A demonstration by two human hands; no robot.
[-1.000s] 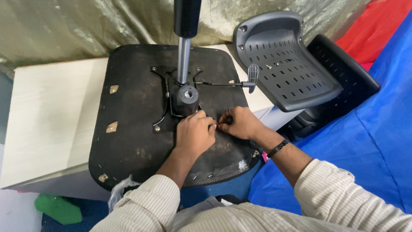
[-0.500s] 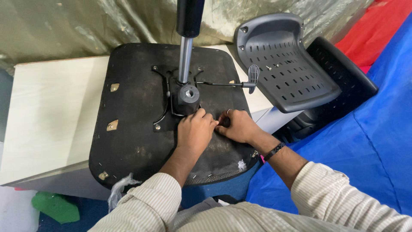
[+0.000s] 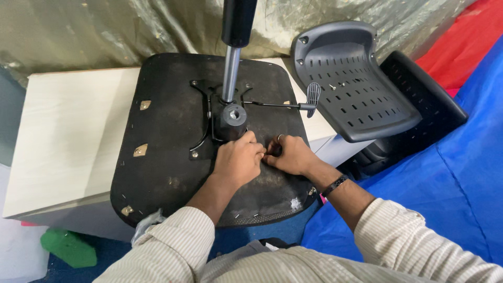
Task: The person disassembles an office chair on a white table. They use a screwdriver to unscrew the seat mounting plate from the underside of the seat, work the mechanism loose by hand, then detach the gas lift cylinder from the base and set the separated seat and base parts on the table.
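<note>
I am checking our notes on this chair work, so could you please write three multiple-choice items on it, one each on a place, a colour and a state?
1. Where does the grey perforated backrest lie?
A. to the right of the upturned seat base
B. on top of the seat base
C. on the floor at the left

2. What colour is the sheet at the right?
A. green
B. blue
C. white

3. How are the two hands placed?
A. both lifted in the air
B. one on the lever handle
C. both down on the seat base, close together

Answers:
1 A, it lies beside the seat base, at its right edge.
2 B, it is plainly blue.
3 C, the left hand and right hand meet just below the metal mechanism.
</note>
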